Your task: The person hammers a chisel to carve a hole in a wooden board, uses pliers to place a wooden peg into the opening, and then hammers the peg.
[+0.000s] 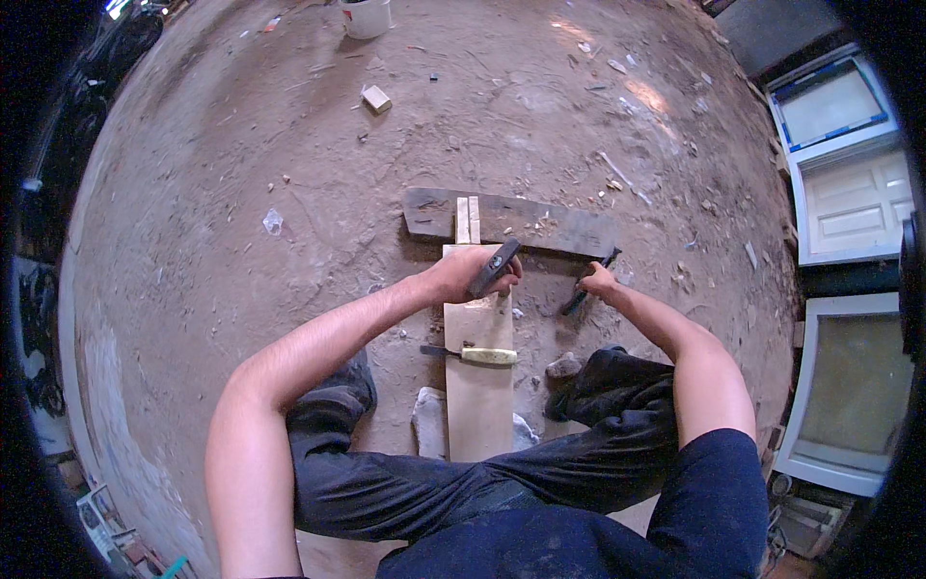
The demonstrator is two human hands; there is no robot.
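A long pale wooden board (479,415) runs away from me between my legs. Two narrow prongs (467,220) at its far end rest on a dark weathered plank (550,224) lying crosswise. My left hand (463,273), over the far part of the board, is closed on a hammer (495,267) whose dark head faces up; the handle is mostly hidden. To the right, near the plank's right end, my right hand (596,282) grips a slim dark tool (576,303), its kind unclear. Across the board lies a chisel (487,356) with a yellowish handle and dark blade.
Pale stones or chunks (430,423) flank the board, and a grey stone (563,365) sits by my right foot. A wood block (377,97) and white bucket (367,17) stand farther off on the littered dirt floor (260,154). White framed panels (854,207) line the right side.
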